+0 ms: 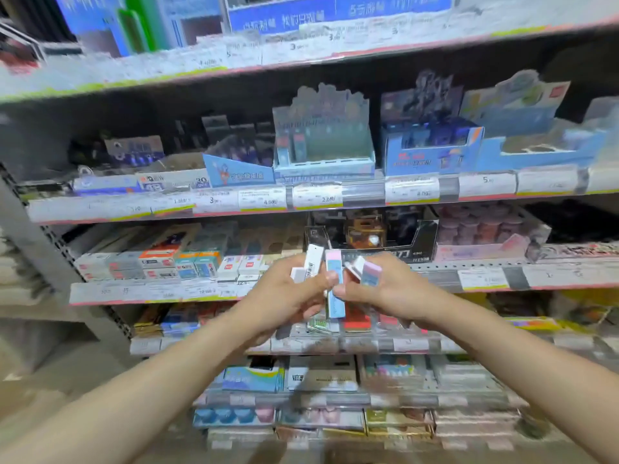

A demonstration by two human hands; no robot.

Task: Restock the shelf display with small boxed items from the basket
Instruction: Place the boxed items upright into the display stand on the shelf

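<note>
Both my hands are raised together in front of the shelves, at the level of the third shelf down. My left hand (294,289) grips white small boxes (310,264) with a barcode on one side. Between the two hands stands a long pink-and-blue box (336,289), pinched by fingers of both. My right hand (378,289) also holds a white box and a pink-and-blue box (370,273). A light-blue display tray (323,162) on the shelf above stands mostly bare, with a few items at its left. The basket is not in view.
Shelf edges carry price tags (318,197). Stacked white and orange boxes (160,262) sit left of my hands, a black display box (375,236) behind them, blue display cartons (432,152) above right. Lower shelves hold flat packs. A grey upright (50,242) stands at left.
</note>
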